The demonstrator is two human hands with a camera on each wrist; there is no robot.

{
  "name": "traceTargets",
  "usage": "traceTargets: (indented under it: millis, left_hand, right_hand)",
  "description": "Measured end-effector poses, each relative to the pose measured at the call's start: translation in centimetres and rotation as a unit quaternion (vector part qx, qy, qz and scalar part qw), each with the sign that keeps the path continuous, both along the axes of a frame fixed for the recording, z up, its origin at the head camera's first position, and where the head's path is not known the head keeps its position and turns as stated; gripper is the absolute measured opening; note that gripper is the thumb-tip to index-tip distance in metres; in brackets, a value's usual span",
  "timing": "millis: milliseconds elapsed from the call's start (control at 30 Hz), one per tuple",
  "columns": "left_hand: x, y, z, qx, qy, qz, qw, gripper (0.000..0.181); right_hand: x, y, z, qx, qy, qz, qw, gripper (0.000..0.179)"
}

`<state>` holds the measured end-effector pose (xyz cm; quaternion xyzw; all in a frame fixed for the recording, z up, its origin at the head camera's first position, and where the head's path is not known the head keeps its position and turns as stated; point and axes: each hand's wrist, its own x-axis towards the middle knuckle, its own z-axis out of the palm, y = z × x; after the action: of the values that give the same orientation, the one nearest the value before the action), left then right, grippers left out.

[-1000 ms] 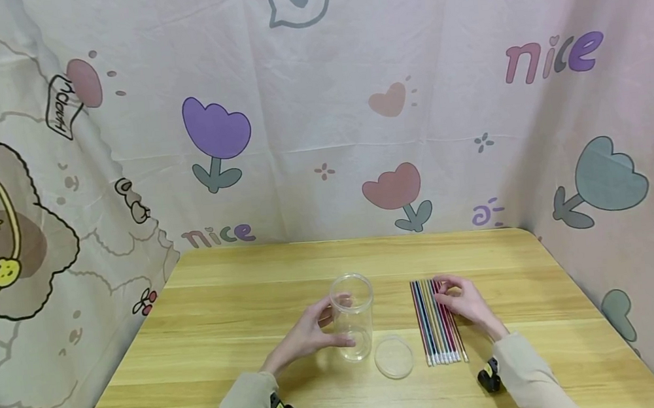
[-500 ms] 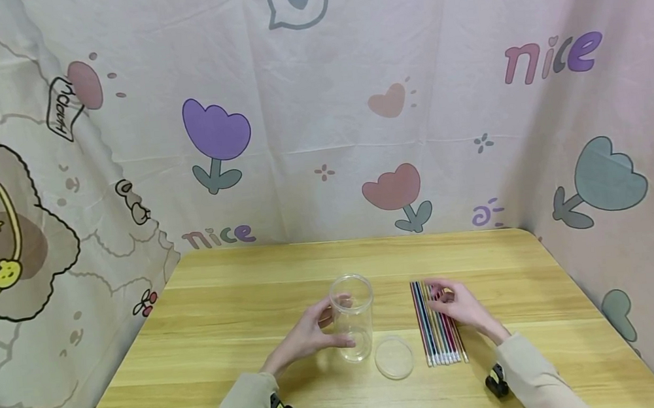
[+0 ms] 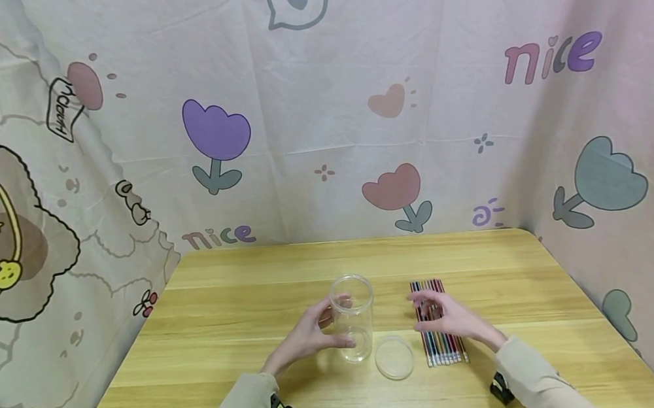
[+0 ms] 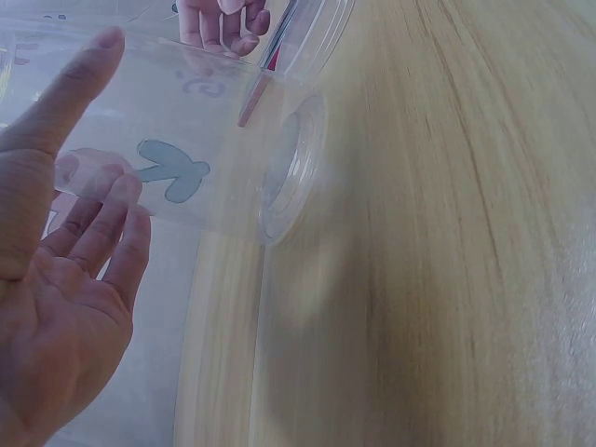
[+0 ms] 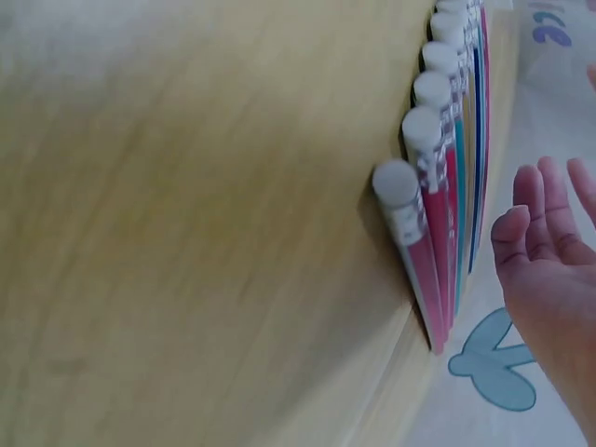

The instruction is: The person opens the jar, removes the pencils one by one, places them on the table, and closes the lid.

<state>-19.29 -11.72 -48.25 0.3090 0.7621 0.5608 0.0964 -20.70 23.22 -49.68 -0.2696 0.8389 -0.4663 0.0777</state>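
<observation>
A clear plastic jar [image 3: 357, 322] stands upright on the table with its mouth uncovered. My left hand [image 3: 304, 335] holds it from the left, thumb in front and fingers behind, as the left wrist view also shows through the clear wall [image 4: 223, 154]. Over a row of several pencils [image 3: 445, 348] hovers my right hand [image 3: 455, 316], its thumb and fingers apart with nothing between them. White erasers [image 5: 424, 128] cap the pencils' near ends. The hand covers the row's middle in the head view. Between jar and pencils lies a clear round lid [image 3: 394, 358].
The wooden table [image 3: 242, 304] carries these things near its middle. Behind it and along both sides hangs a printed cloth [image 3: 308, 133]. A small black camera sits at each wrist, over beige sleeves [image 3: 237, 406].
My right hand has moved left across the pencils, from the row's right side toward its left, with the thumb and fingers spreading. The left hand, jar, lid and pencils stay in place.
</observation>
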Motion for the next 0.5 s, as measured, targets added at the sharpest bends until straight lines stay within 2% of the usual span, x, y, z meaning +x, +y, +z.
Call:
traceTargets:
  millis: [267, 500]
  left_hand:
    - [0.1, 0.0, 0.1, -0.001, -0.005, 0.0, 1.0, 0.081]
    - [0.1, 0.0, 0.1, 0.0, -0.003, -0.001, 1.0, 0.08]
  right_hand:
    - [0.5, -1.1, 0.1, 0.009, -0.003, 0.058, 0.9982, 0.067]
    - [1.0, -1.7, 0.1, 0.038, -0.003, 0.106, 0.9936, 0.071]
